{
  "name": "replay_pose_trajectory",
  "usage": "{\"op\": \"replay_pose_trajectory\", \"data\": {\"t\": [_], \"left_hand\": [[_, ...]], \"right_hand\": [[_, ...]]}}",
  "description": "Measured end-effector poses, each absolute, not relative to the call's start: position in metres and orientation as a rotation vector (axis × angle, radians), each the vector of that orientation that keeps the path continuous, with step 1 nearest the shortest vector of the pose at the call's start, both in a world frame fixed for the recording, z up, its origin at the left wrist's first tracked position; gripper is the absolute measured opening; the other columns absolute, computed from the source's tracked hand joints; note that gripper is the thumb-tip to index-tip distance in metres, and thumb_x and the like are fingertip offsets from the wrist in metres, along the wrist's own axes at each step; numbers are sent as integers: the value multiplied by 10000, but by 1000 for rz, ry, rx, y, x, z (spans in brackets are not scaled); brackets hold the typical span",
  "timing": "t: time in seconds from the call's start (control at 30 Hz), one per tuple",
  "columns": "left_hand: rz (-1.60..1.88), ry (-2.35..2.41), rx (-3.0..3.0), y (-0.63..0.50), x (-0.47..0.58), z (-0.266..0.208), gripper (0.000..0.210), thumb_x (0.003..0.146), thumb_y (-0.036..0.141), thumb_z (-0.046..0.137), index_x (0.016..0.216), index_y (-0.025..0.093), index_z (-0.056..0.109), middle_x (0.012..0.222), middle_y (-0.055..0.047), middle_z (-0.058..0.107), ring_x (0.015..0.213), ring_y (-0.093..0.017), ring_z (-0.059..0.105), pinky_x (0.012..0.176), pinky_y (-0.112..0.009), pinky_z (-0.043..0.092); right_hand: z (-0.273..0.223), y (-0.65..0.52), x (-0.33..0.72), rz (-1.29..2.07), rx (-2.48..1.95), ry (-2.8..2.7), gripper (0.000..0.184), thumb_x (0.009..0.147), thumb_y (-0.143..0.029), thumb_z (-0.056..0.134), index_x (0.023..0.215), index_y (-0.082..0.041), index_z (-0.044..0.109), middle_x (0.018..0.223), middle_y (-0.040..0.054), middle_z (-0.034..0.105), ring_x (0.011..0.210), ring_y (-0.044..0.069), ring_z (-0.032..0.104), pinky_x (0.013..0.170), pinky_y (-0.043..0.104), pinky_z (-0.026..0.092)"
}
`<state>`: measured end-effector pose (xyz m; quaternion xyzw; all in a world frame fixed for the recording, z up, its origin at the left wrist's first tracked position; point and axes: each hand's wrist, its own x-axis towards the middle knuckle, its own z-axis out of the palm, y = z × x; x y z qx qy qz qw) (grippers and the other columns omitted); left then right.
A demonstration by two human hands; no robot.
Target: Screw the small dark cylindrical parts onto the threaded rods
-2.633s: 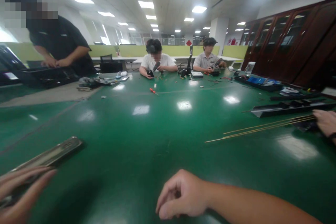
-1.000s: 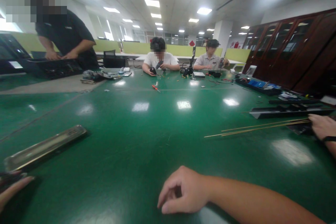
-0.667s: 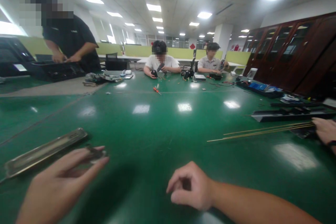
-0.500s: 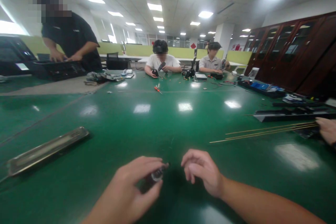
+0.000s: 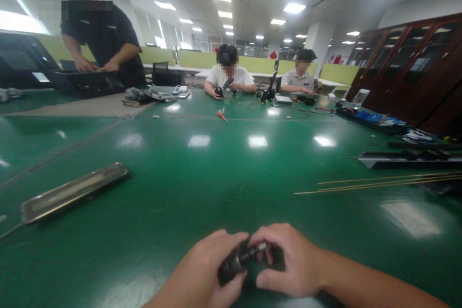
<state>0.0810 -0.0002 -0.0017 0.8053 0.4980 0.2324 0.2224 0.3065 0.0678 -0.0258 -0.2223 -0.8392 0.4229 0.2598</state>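
My left hand [image 5: 212, 267] is wrapped round a black cylindrical tool part [image 5: 233, 265] with a narrower ribbed shaft and a silver tip. The part lies tilted, its tip pointing right and slightly up. What exactly it is, I cannot make out. Close on the right, my right hand [image 5: 294, 260] curves around the tip end, thumb held apart from the fingers. Its index finger reaches over beside the shaft; whether it touches the shaft is unclear. Both hands are low over the green tabletop [image 5: 216, 187].
A long metal tray-like piece [image 5: 74, 195] lies at left. Thin brass-coloured rods [image 5: 353, 186] and a dark metal rail [image 5: 404, 160] lie at right. Further off are an orange screwdriver [image 5: 221, 116], a circuit board pile [image 5: 144, 96] and a black case [image 5: 88, 84]. Several people work across the table.
The black part has come into fuller view in my left hand, tip turned rightward. My hands have drawn together, the right one now at the tip. A person's hand at far right has left view.
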Motion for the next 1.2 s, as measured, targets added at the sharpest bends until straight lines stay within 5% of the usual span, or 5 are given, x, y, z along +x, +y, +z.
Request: {"op": "replay_pose_trajectory", "data": {"t": [0.1, 0.3, 0.9, 1.2], "left_hand": [[722, 1437, 2137, -2, 79, -3, 475, 773, 143, 657, 1213, 315, 616, 1016, 23, 704, 920, -155, 663, 816, -247, 505], [581, 1452, 2079, 0, 78, -4, 295, 787, 186, 684, 1053, 313, 682, 975, 54, 730, 884, -152, 683, 764, -246, 472], [543, 1360, 2112, -1, 81, -9, 187, 821, 215, 691, 1001, 262, 702, 910, 18, 714, 845, -144, 660, 752, -238, 457], [598, 1301, 2168, -5, 85, -15, 212, 791, 185, 699, 990, 259, 698, 882, 26, 718, 806, -130, 668, 707, -227, 442]], "right_hand": [[-24, 68, 307, 1093, -612, -2317, 465, 728, -527, 774, 1033, -185, 695, 802, 22, 684, 643, 152, 602, 640, 258, 462], [-25, 68, 309, 1039, -691, -2389, 478, 719, -518, 787, 1064, -199, 694, 806, 18, 685, 715, 172, 627, 682, 265, 466], [-30, 60, 306, 816, -578, -2432, 194, 861, -348, 640, 948, -189, 707, 778, 27, 723, 664, 162, 631, 716, 301, 436], [-33, 55, 306, 705, -555, -2493, 138, 822, -312, 630, 844, -187, 683, 714, 24, 700, 642, 180, 630, 665, 305, 432]]}}
